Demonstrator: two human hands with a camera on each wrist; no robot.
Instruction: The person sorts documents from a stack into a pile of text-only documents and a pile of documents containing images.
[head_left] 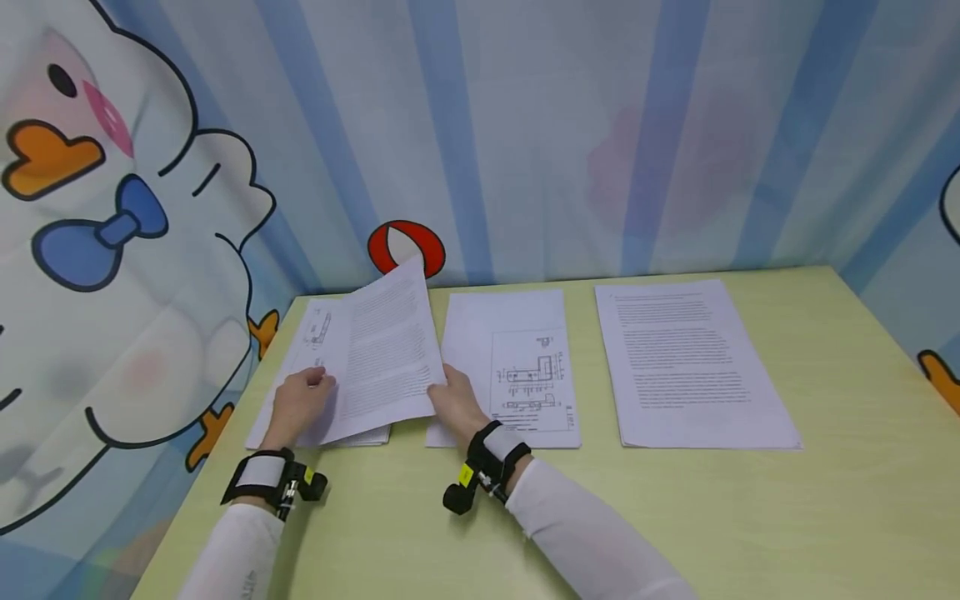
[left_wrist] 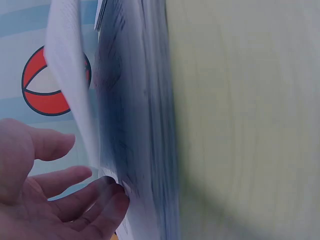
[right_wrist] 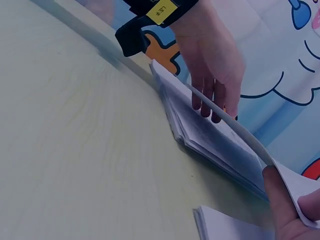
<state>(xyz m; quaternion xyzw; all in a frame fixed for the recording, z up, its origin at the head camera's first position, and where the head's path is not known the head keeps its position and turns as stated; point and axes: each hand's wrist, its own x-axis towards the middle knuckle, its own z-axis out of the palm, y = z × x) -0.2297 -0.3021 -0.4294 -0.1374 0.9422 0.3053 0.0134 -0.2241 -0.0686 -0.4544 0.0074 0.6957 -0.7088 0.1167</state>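
Observation:
A printed sheet of paper (head_left: 390, 350) is raised at a slant over the left paper stack (head_left: 317, 321). My right hand (head_left: 459, 404) pinches its lower right corner between thumb and fingers, as the right wrist view also shows. My left hand (head_left: 302, 406) is at the left part of that stack. Its fingers are loosely bent and the thumb stands apart; in the left wrist view, the fingertips (left_wrist: 120, 200) are at the stack's top page, with nothing gripped. A drawing shows on the stack's uncovered left side.
A middle paper stack (head_left: 468, 312) with a technical drawing lies beside my right hand. Farther right is a text-covered stack (head_left: 682, 367). All lie on a pale yellow table (head_left: 847, 500), backed by a striped curtain (head_left: 540, 167) with cartoon figures.

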